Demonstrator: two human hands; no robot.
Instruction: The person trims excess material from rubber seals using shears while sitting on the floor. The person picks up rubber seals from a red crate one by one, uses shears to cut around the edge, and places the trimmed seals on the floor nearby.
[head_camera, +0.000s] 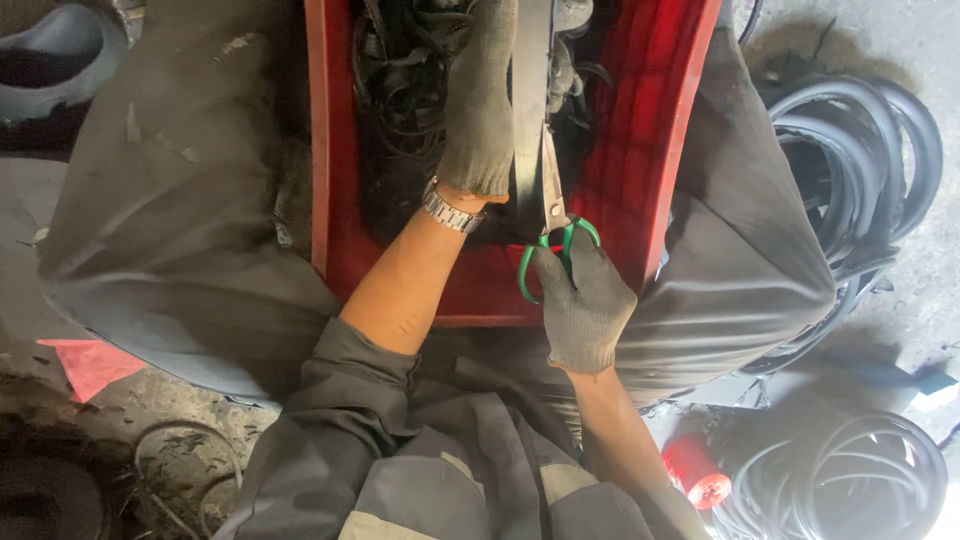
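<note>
- coils of black rubber tubing (860, 150) on the concrete floor (930, 290), right
- more black coils (860, 480) lower right
- a red cap (695, 470) beside them
- red scrap (90, 365), left

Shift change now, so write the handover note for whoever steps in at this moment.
Left hand: gloved, gripping the black rubber strip over the red crate.
Right hand: gloved, working the green-handled scissors, blades on the strip.
Done: cut black scraps lie in the crate.
Left: the strip is not cut through; rubber coils wait on the floor at the right.
</note>
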